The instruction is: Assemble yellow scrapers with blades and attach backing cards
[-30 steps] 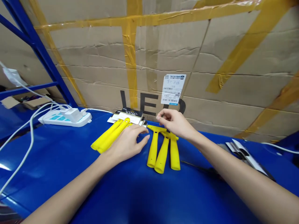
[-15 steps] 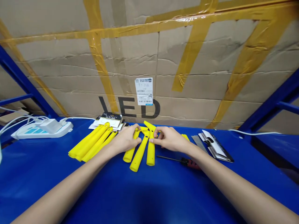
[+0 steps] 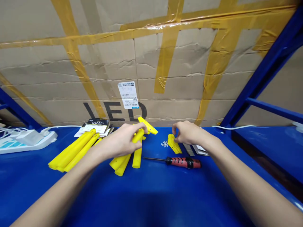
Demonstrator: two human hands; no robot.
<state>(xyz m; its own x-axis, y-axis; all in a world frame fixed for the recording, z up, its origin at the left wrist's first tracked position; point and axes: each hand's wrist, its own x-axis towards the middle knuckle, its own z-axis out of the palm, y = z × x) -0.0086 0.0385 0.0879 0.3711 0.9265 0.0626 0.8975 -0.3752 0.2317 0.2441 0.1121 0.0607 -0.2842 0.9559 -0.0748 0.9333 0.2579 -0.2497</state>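
My left hand (image 3: 126, 140) grips a yellow scraper-like tool (image 3: 148, 125) by its handle, the flat head pointing up and right. Under and beside that hand, other yellow handles (image 3: 137, 157) rest on the blue surface. My right hand (image 3: 184, 133) has its fingers bent down at small flat yellow pieces (image 3: 174, 144), touching their upper edge. Several tiny light-coloured parts (image 3: 164, 144) are scattered just left of those pieces. A red and black screwdriver (image 3: 183, 162) lies nearer, its tip to the left.
Finished-looking yellow tools (image 3: 75, 149) with black and white cards (image 3: 97, 125) lie at left. A white power strip (image 3: 30, 142) is farther left. Grey strips (image 3: 188, 149) and folded cards (image 3: 200, 150) sit by my right hand. A taped cardboard box (image 3: 146, 63) stands behind, between blue frame bars (image 3: 258, 75).
My left hand has lifted a yellow tool from the group. My right hand has left the tools and moved right to the small yellow pieces. The view has turned right.
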